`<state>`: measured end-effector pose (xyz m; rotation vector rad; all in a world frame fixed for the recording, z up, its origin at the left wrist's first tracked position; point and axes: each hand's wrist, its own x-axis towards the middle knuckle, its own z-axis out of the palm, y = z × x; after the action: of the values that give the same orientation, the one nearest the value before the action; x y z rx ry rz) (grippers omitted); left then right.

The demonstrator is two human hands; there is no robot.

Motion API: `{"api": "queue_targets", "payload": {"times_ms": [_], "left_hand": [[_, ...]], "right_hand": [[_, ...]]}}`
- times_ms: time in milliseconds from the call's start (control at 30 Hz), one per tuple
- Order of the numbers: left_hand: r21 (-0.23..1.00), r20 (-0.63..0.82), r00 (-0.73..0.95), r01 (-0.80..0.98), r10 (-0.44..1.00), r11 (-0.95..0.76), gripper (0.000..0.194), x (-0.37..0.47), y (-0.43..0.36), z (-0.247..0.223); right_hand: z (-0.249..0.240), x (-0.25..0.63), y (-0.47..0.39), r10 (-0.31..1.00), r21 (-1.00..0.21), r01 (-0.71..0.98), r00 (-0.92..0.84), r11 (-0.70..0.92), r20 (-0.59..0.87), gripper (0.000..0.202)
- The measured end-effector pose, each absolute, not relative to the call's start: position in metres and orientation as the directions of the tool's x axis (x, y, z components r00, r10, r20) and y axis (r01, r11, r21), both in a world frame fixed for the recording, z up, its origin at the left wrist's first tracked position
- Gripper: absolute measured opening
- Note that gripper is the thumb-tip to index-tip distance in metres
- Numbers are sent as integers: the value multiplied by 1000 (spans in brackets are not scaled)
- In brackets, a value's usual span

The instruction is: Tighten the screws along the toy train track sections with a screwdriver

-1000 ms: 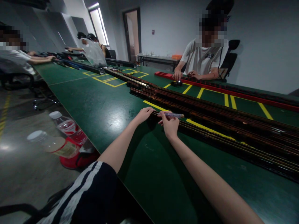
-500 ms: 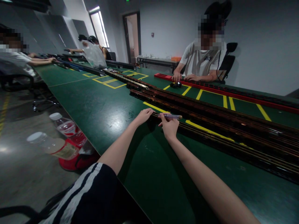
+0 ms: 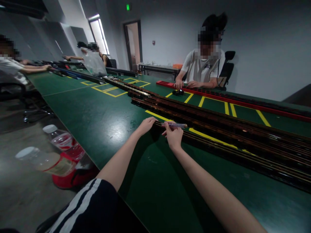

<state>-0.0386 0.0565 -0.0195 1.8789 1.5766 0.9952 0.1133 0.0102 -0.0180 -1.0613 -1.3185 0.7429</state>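
My right hand [image 3: 175, 137] is closed around a slim, translucent pen [image 3: 179, 125] with a gold-coloured end pointing right. Its fingertips are over the near dark metal rail [image 3: 218, 148], close to the rail's left end. My left hand [image 3: 147, 125] is closed on that left end, its fingers bent over it. The rail is long and has thin shiny lines along it. It runs from my hands toward the right edge of the view. Where the pen's tip touches is too small to make out.
More dark rails [image 3: 201, 115] lie bundled beyond on the green table [image 3: 109, 110], which has yellow tape marks [image 3: 160, 116]. Across it, a person [image 3: 204, 69] works by a red rail [image 3: 218, 94]. Two bottles [image 3: 64, 140] stand low at left. Other people sit further off.
The view has shifted slightly, so the scene sits a little lower and further left. My hands keep the same hold on rail and pen.
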Motion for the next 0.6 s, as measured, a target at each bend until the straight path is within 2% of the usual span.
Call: {"api": "queue_targets", "payload": {"times_ms": [233, 400, 600], "left_hand": [[742, 235, 78, 629, 969, -231, 38, -38, 54, -19], [601, 377, 153, 710, 914, -367, 40, -38, 51, -23], [492, 421, 274, 732, 865, -471, 41, -37, 46, -25]], "right_hand": [[-15, 120, 4, 914, -926, 139, 167, 351, 371, 40], [-15, 121, 5, 912, -927, 126, 174, 353, 371, 40], [-15, 122, 6, 896, -917, 181, 214, 356, 390, 34]]}}
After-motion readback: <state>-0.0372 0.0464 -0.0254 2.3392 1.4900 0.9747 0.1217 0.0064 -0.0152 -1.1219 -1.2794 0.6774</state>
